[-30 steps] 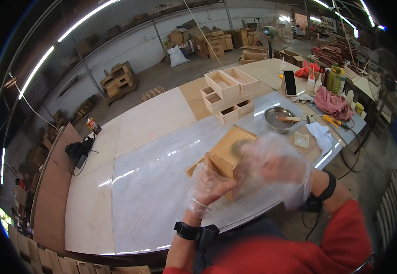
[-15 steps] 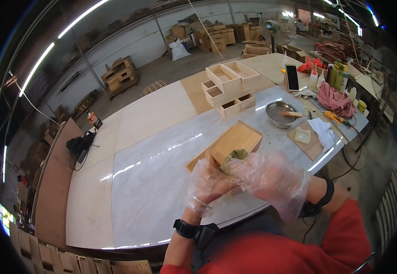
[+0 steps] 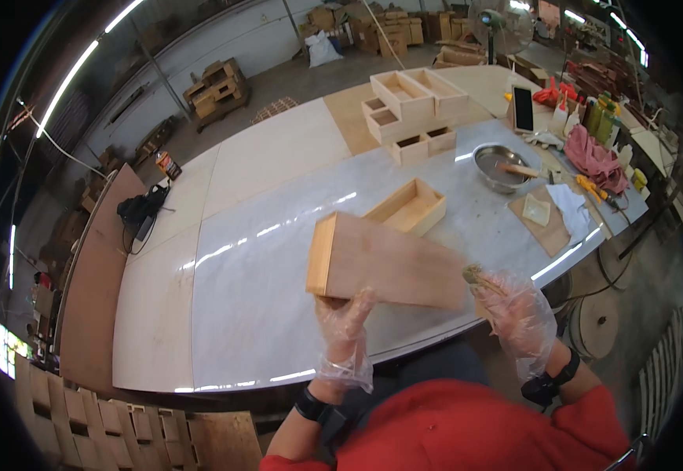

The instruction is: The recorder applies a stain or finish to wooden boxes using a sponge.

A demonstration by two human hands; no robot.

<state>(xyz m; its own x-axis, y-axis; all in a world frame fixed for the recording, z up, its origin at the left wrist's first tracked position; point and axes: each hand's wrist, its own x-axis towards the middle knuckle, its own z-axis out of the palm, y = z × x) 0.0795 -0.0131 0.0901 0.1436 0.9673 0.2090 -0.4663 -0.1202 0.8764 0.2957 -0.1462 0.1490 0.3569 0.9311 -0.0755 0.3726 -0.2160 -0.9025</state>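
My left hand [image 3: 343,322], in a clear plastic glove, grips a wooden box [image 3: 388,259] from below at its left end. The box is tilted over the table, its broad, smooth flat panel facing me and its pale end to the left. My right hand [image 3: 520,312], gloved likewise, has its fingers closed round a crumpled olive-green cloth [image 3: 479,276] just off the box's right end. Behind the held box a second, open-topped wooden box [image 3: 410,208] rests on the table, partly covered by it.
Several joined pale boxes [image 3: 412,102] stand at the back. To the right lie a metal bowl [image 3: 492,179] with a wooden-handled brush, a white cloth [image 3: 569,210], a pink cloth [image 3: 595,157] and bottles [image 3: 565,114]. A black bag [image 3: 142,208] sits at the left of the table [image 3: 255,314].
My hands have moved apart, the right one drawing away to the right with the cloth. The held box has been turned, and its flat panel now faces me. The view has shifted slightly.
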